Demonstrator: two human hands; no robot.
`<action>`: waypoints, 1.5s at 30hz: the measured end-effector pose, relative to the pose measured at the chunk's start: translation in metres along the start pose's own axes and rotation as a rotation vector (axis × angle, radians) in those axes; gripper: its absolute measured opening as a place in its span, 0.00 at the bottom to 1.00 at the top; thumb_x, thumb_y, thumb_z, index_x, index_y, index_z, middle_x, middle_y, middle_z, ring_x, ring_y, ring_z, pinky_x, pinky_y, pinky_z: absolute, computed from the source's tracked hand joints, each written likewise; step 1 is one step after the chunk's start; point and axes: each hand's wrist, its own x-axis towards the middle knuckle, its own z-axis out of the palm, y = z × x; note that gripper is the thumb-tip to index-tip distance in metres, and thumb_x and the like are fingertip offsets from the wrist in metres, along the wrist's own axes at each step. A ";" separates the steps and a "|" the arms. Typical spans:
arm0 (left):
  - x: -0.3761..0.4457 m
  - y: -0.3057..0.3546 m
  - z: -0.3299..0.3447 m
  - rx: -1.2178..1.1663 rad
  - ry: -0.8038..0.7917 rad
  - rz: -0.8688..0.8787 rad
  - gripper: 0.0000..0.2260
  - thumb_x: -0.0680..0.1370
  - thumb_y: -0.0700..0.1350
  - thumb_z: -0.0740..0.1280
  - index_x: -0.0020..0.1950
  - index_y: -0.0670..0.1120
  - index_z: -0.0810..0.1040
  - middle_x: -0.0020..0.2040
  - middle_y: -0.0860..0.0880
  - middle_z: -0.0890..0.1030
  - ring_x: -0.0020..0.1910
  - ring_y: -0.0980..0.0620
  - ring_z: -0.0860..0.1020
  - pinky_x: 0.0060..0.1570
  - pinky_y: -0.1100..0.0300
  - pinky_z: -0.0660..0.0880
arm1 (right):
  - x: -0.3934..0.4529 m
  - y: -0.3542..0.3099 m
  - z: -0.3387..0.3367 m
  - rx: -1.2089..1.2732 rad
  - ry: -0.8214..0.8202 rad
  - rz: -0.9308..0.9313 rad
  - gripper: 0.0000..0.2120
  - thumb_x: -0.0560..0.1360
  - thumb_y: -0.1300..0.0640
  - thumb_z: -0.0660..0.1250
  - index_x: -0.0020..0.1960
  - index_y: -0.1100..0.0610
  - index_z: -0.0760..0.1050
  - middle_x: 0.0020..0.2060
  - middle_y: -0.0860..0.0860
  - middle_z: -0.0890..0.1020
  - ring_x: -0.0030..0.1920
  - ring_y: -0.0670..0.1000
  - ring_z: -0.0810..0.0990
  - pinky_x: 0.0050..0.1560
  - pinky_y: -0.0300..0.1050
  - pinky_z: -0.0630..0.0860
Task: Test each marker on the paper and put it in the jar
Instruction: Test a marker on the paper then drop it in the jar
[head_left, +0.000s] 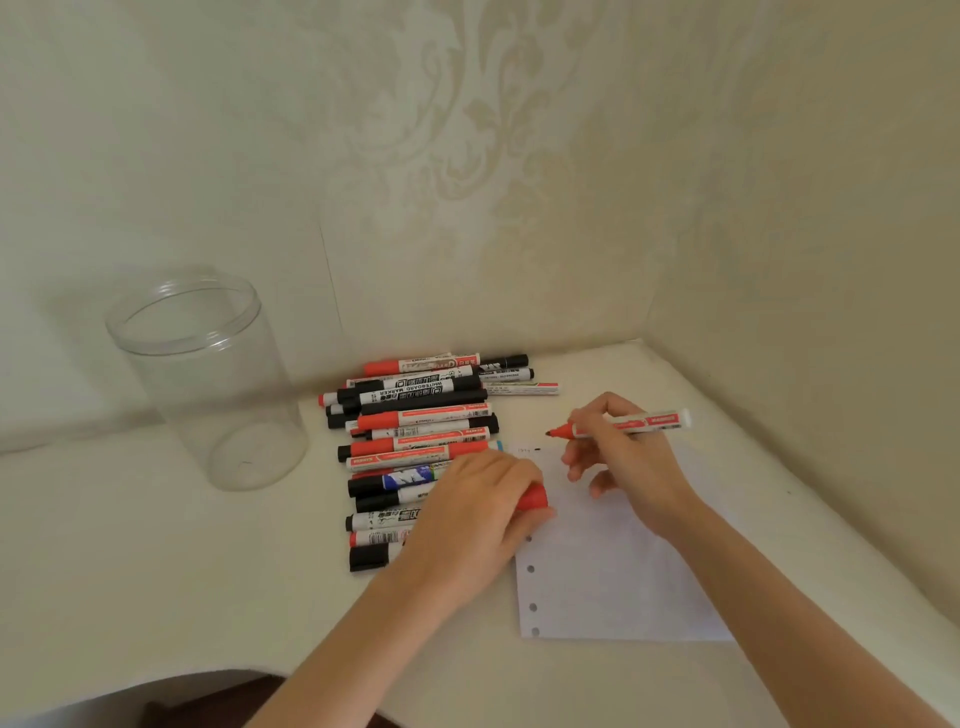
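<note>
My right hand (623, 460) grips an uncapped red marker (636, 422), its tip pointing left just above the top edge of the white punched paper (608, 577). A short dark mark (536, 449) sits on the paper near that tip. My left hand (480, 512) rests at the paper's left edge, closed on the marker's red cap (532, 499). A pile of red and black markers (415, 436) lies left of the paper, partly under my left hand. The clear jar (208, 384) stands upright and holds nothing, further left.
The cream table (156, 561) fits into a wallpapered corner, with walls close behind and to the right. Its front edge curves inward at the lower left.
</note>
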 end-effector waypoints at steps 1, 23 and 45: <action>0.000 -0.001 0.004 0.023 -0.016 0.013 0.14 0.78 0.58 0.60 0.54 0.51 0.77 0.50 0.55 0.81 0.52 0.54 0.77 0.59 0.60 0.68 | 0.004 0.003 0.001 -0.060 -0.001 -0.028 0.11 0.79 0.57 0.67 0.41 0.61 0.73 0.28 0.56 0.80 0.25 0.52 0.75 0.22 0.39 0.67; -0.004 -0.012 0.025 -0.113 0.054 0.026 0.11 0.73 0.60 0.67 0.45 0.55 0.83 0.51 0.61 0.83 0.52 0.64 0.78 0.69 0.59 0.63 | 0.014 0.031 0.002 -0.314 0.028 -0.140 0.15 0.75 0.54 0.73 0.35 0.59 0.74 0.24 0.53 0.80 0.21 0.50 0.76 0.26 0.38 0.73; -0.007 -0.014 0.023 -0.152 0.057 -0.001 0.12 0.74 0.60 0.66 0.46 0.55 0.84 0.52 0.62 0.83 0.53 0.67 0.77 0.70 0.60 0.63 | 0.014 0.031 0.002 -0.321 0.021 -0.114 0.14 0.75 0.56 0.73 0.35 0.62 0.75 0.24 0.54 0.81 0.21 0.50 0.76 0.25 0.39 0.74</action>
